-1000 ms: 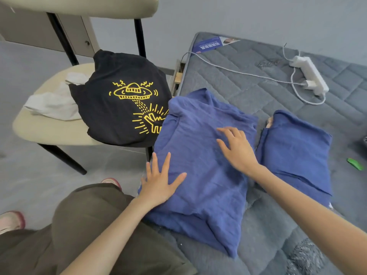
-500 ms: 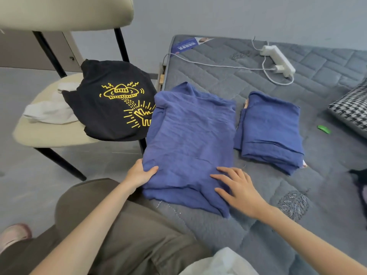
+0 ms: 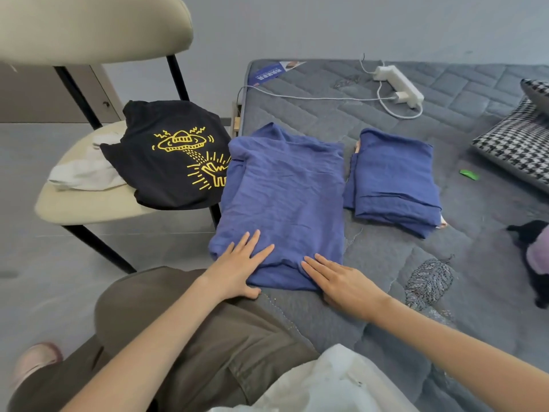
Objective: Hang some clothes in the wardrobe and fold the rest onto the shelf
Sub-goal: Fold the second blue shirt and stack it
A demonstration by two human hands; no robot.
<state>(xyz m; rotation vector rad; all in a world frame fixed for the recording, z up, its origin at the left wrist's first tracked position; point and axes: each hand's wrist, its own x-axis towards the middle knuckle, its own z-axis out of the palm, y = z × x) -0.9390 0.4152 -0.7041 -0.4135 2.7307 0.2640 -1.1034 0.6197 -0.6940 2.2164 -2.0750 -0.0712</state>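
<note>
The left hand (image 3: 237,270), curled round an edge of the folded blue garment (image 3: 285,197) a moment ago, is now lying flat on its near-left corner with fingers (image 3: 254,242) straight and slightly spread, while the right hand (image 3: 344,285) is pressing the near-right corner with straight, close-set fingers, on the mattress (image 3: 386,257).

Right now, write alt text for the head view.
A person's left hand and right hand rest flat at the near edge of a folded blue garment on a mattress. A smaller blue pile lies beside it; a black T-shirt rests on a chair.
</note>
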